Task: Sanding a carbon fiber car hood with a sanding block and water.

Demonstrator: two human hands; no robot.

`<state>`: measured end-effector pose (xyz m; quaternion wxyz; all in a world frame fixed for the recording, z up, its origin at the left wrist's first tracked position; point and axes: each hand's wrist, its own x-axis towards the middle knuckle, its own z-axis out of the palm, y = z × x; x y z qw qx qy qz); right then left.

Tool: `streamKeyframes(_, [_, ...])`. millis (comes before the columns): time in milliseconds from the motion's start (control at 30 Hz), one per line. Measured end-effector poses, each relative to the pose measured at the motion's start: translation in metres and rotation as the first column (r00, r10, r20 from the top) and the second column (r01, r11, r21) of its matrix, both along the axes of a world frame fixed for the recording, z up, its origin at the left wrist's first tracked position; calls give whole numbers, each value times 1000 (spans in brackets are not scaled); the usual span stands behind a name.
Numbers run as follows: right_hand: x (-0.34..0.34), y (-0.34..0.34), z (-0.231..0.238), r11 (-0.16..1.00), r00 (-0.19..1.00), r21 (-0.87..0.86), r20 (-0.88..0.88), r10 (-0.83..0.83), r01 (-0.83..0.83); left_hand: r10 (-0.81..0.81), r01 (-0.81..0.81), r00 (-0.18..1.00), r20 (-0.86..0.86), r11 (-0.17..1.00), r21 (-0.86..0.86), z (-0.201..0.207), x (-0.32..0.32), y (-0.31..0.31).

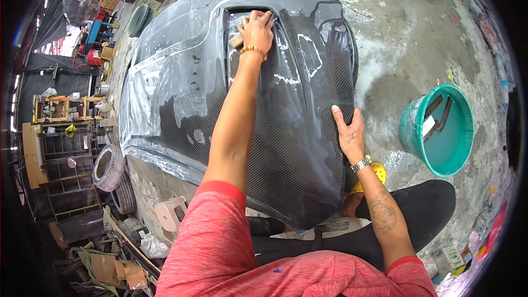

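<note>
A black carbon-fibre car hood (308,154) lies wet before me, smeared with pale grey film and streaks. My left hand (256,32), with a bead bracelet at the wrist, reaches to the far end of the recessed vent panel in it. Its fingers are bent and pressed down around a small tan block (236,40), which shows beside the thumb side and is partly hidden. Along the hood's right edge rests my right hand (350,135), wearing a metal watch. Its thumb and forefinger are spread apart; the other fingers are mostly hidden.
A green bucket (408,126) of cloudy water with dark strips stands to the right on the wet concrete floor. Close by my right forearm is a yellow clog (379,172). Tyres (108,167), a pink plastic stool (171,213) and cluttered racks line the left side.
</note>
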<state>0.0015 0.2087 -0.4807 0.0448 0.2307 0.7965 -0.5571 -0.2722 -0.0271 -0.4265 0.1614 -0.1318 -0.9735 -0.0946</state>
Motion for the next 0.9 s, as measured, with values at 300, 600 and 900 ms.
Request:
streamKeyframes(300, [5, -3, 24, 999, 1000, -52, 30, 4, -2, -82, 82, 997, -8, 997, -13, 19, 58, 5])
streamKeyframes(600, [-39, -9, -37, 1000, 999, -16, -29, 13, -13, -115, 110, 986, 123, 993, 52, -24, 201, 28])
streamKeyframes(900, [-82, 79, 32, 924, 910, 274, -242, 336, -268, -129, -46, 970, 207, 736, 676, -14, 254, 50])
